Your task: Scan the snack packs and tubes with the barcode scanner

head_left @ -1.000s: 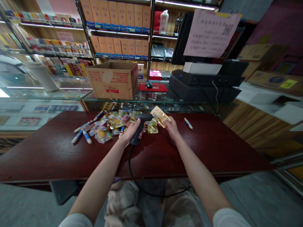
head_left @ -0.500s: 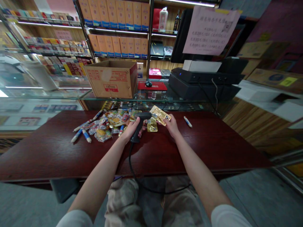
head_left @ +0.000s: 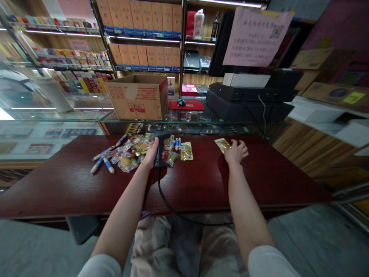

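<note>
A heap of wrapped snacks and pens (head_left: pixel 127 156) fills the far left-centre of the table (head_left: pixel 72 188), and the left hand (head_left: pixel 151 154) with its barcode scanner (head_left: pixel 159 152) stands at the heap's right side. The black scanner cord (head_left: pixel 165 198) trails from there over the near edge. A gold sachet (head_left: pixel 186 151) lies just right of the scanner. Open wood for a hand to pass runs along the near edge on both sides of the cord, and between that sachet and the right hand (head_left: pixel 236 151). A glass counter (head_left: pixel 198 127) rises behind the far edge.
</note>
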